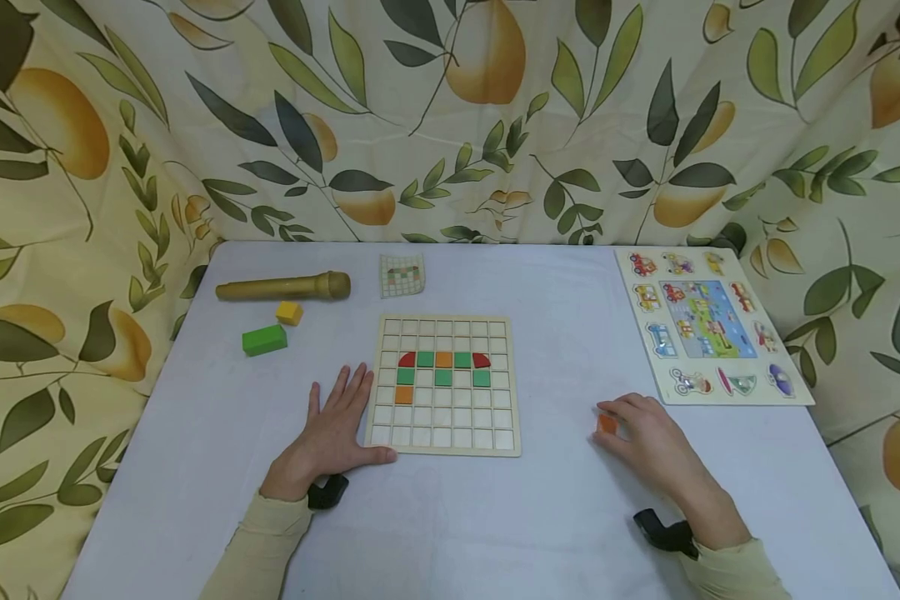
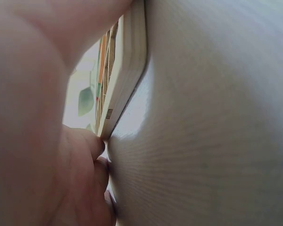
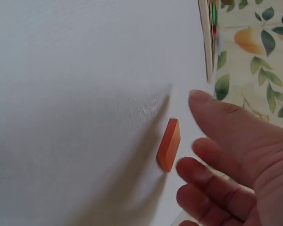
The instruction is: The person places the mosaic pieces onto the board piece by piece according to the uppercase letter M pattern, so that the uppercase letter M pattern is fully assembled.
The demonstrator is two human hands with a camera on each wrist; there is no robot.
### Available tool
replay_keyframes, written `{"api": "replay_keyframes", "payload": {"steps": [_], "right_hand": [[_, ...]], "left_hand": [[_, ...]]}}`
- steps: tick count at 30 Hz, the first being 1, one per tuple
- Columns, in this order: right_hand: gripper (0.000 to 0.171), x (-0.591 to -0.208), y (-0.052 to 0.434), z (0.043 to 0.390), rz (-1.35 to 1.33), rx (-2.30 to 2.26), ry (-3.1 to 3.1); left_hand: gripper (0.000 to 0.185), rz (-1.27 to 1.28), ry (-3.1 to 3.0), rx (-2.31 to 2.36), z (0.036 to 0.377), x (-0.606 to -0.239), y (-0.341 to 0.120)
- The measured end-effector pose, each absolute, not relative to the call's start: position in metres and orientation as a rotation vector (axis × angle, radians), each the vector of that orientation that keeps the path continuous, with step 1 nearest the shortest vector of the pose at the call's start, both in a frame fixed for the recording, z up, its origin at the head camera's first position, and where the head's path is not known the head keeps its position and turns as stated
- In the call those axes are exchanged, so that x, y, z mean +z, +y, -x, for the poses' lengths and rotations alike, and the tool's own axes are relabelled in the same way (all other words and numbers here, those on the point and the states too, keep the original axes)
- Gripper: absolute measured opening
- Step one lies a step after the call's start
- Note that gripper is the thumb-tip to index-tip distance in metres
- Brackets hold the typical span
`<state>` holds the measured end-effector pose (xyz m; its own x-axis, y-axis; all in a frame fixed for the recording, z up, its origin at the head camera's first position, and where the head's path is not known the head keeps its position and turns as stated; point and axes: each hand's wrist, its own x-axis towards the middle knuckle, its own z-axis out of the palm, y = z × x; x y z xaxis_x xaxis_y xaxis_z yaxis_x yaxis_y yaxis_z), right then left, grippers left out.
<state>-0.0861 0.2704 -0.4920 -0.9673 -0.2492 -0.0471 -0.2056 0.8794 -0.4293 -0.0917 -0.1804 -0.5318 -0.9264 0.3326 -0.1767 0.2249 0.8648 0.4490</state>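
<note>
A wooden grid board (image 1: pixel 500 432) lies on the white table, holding several red, green and orange tiles in its squares. My left hand (image 1: pixel 332 428) rests at its left edge with fingers spread and the thumb by the near-left corner. In the left wrist view, the board's side (image 2: pixel 127 75) rises beside the palm and fingers. Right of the board, my right hand (image 1: pixel 648 437) hovers around a small orange square tile (image 1: pixel 607 424). The right wrist view shows that orange tile (image 3: pixel 169 146) on the cloth, with a gap between it and the loosely bent fingers (image 3: pixel 198 169).
A gold microphone-shaped stick (image 1: pixel 285 287), a yellow block (image 1: pixel 288 313) and a green block (image 1: pixel 265 340) lie at the back left. Behind the board is a small pattern card (image 1: pixel 402 276). A picture puzzle board (image 1: pixel 645 367) lies at the right. Patterned curtains (image 1: pixel 450 167) enclose the table.
</note>
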Motion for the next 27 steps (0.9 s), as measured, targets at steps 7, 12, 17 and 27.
{"api": "replay_keyframes", "payload": {"steps": [7,12,17,27], "right_hand": [[0.030,-0.493,0.276,0.084,0.330,-0.622,2.941],[0.022,-0.495,0.272,0.087,0.350,-0.613,2.958],[0.023,-0.495,0.263,0.091,0.390,-0.637,2.959],[0.024,-0.491,0.225,0.107,0.495,-0.751,2.900]], "left_hand": [[0.128,-0.431,2.796,0.623,0.091,-0.532,-0.180],[0.128,-0.436,2.794,0.643,0.091,-0.532,-0.180],[0.128,-0.431,2.794,0.637,0.091,-0.532,-0.180],[0.128,-0.426,2.795,0.640,0.091,-0.530,-0.180]]}}
